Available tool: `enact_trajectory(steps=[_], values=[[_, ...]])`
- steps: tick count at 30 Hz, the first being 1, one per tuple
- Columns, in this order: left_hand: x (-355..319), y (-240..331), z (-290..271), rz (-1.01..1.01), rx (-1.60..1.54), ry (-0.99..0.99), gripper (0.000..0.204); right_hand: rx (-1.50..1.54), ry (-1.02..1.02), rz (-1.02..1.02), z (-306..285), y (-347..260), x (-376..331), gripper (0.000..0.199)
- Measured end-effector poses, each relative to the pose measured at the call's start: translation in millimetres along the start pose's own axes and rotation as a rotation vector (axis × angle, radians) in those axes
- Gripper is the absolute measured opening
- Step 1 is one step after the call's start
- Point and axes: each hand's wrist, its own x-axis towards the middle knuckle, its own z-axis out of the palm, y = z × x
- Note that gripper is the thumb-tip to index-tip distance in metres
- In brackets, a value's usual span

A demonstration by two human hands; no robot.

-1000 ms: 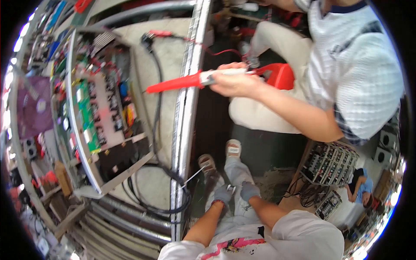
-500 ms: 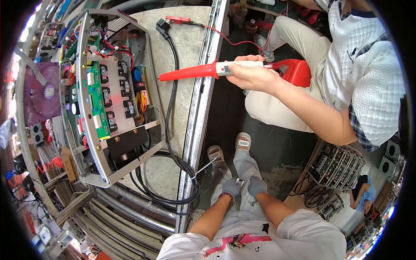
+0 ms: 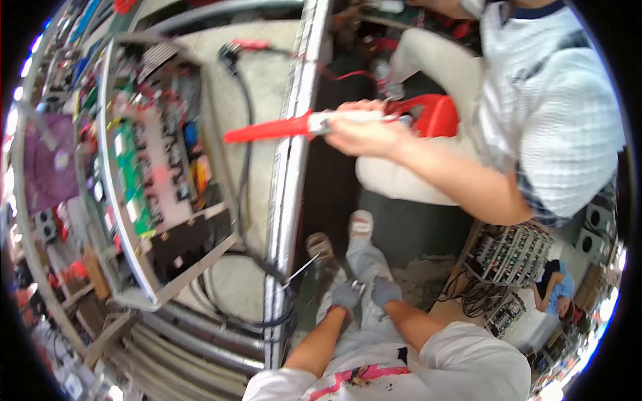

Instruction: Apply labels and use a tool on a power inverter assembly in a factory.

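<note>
In grey gloves, my left hand [image 3: 346, 295] and my right hand [image 3: 386, 292] rest close together above my lap, fingers curled. A small pale, shiny piece shows at my left fingers; blur hides its kind. What my right fingers close on is hidden. Left of me, an open metal chassis [image 3: 190, 277] with green circuit boards stands on the bench [image 3: 251, 277]. A black power cord [image 3: 248, 134] runs beside it and coils near the bench edge. Across from me, a co-worker's hand [image 3: 364, 130] holds a red-and-white test probe [image 3: 267, 129] over the cord.
A red clip [image 3: 251, 45] lies by the cord's plug, its red wire crossing the bench's metal rail [image 3: 287, 180]. The seated co-worker has a red object [image 3: 438, 115] at the lap. A rack of boards [image 3: 511, 254] stands at the right, with another person [image 3: 560, 287] beyond.
The view has shifted and blurred, so the bench and chassis sit further left in the picture. My hands stay together over my lap. The co-worker still holds the probe.
</note>
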Motion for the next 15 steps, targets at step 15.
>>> enact_trajectory(steps=[15], values=[[1.1, 1.3, -3.8, -0.002, -0.026, 0.014, 0.038, 0.067, -0.062, -0.033, -9.1, -0.1, 2.9, 0.035]])
